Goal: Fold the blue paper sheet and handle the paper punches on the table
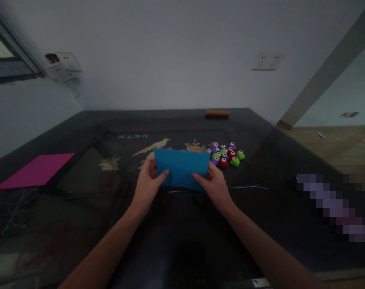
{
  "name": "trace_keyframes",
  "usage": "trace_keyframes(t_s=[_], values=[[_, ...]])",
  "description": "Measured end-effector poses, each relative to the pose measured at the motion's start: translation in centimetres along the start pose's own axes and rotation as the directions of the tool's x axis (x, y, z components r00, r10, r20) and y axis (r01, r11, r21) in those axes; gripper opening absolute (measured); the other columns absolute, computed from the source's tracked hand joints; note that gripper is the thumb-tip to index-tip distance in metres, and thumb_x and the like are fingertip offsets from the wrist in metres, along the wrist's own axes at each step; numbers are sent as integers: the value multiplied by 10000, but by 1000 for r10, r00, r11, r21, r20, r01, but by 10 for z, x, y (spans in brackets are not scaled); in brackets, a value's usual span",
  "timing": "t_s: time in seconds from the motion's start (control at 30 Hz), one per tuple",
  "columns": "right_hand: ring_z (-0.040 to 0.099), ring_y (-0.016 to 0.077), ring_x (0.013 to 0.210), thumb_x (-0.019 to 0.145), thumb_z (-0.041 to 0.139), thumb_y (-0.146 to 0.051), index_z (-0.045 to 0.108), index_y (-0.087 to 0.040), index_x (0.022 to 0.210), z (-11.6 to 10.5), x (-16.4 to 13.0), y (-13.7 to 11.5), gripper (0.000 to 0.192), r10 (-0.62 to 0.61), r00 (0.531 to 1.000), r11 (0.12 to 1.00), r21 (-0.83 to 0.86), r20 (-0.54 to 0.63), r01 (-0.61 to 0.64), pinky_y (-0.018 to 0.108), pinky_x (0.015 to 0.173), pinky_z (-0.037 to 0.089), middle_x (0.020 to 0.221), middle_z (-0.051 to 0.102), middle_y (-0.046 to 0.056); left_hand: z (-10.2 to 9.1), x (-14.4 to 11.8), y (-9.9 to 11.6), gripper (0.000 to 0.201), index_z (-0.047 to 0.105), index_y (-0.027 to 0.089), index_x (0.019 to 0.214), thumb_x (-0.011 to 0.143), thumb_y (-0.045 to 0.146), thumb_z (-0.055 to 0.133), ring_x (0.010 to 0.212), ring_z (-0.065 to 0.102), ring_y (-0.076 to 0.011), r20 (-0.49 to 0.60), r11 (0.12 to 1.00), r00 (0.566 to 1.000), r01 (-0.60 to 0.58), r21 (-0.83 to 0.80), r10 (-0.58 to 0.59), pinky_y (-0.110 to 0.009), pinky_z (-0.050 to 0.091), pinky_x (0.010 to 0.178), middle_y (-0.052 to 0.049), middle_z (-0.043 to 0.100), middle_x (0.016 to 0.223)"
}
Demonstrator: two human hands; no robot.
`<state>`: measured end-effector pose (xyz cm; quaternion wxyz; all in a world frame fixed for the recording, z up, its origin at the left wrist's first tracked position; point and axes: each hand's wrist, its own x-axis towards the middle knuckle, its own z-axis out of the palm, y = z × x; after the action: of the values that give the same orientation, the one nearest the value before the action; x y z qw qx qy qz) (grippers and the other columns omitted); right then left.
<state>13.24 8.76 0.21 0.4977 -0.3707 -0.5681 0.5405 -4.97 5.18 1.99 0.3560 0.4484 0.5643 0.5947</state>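
I hold a blue sheet of paper (181,166) up in front of me over the dark table (80,224). My left hand (148,182) grips its left edge, thumb on the front face. On the opposite edge my right hand (215,184) pinches the sheet the same way. Just behind and to the right of the sheet lies a cluster of several small purple, green and red craft punches (226,154).
A magenta sheet of paper (37,170) lies flat at the table's left side. Scissors (10,216) lie near the left front edge. An orange-brown object (217,113) sits at the far edge by the wall. A wooden floor shows at right.
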Motion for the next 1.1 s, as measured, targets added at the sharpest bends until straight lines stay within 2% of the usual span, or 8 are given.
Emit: trace_keyframes(t_s=[0.13,0.23,0.33,0.43,0.67,0.87,0.97,1.1], values=[[624,217,922,732,668,-257,571,-183,1052,-1,-2,1,343,-60,998,994,-90,-9,59,395,854,502,1009,656,63,-2,0,-2,418,462,232,1098,727,255,653,1043,572,-207,-43,976,980,-188,106,193,-406,444,930,-45,592,1074],[625,216,916,749,654,-251,565,-184,1057,0,-3,1,327,-83,997,989,-123,3,83,392,845,505,1009,650,67,-7,0,-1,618,347,289,1293,753,220,639,1072,537,-196,-34,871,899,-413,266,437,-387,465,909,-58,522,1192],[626,211,896,756,646,-245,570,-188,1035,0,-4,-1,295,-91,996,985,-144,5,90,384,828,511,986,649,62,-12,-1,3,595,363,305,1327,793,183,596,1082,512,-197,75,717,817,-541,440,571,-362,491,872,-64,476,1255],[629,211,880,760,641,-248,568,-187,1028,0,-4,-3,285,-94,996,982,-162,3,93,379,813,513,964,651,60,-12,-2,8,466,461,279,1271,828,162,549,1071,509,-192,127,680,827,-529,508,548,-330,521,817,-67,491,1208],[633,216,857,756,641,-264,570,-178,998,-1,-5,-3,267,-63,998,976,-208,-20,58,380,790,514,955,657,74,-10,-5,11,341,539,265,1148,821,171,564,1020,527,-177,56,738,865,-458,495,499,-295,524,775,-42,526,1158],[623,225,889,750,637,-281,572,-157,1010,3,-7,-6,296,-56,998,970,-238,-35,46,389,823,494,979,657,91,-5,-2,2,552,368,272,1308,804,255,591,1007,569,-194,-11,937,953,-296,187,303,-345,492,843,-59,555,1146],[624,227,900,752,633,-285,573,-155,1014,3,-6,-4,299,-50,998,974,-222,-30,42,387,828,491,988,659,91,-2,0,-5,459,463,223,1213,783,300,606,991,590,-218,23,984,986,-167,69,166,-380,487,867,-65,605,1095],[630,226,903,752,636,-284,579,-155,1021,3,-6,-1,303,-32,999,979,-204,-19,27,384,834,490,1002,666,90,1,0,-12,397,545,185,1116,762,345,628,1047,578,-265,20,996,995,-94,-3,94,-436,452,925,-84,626,1115]])
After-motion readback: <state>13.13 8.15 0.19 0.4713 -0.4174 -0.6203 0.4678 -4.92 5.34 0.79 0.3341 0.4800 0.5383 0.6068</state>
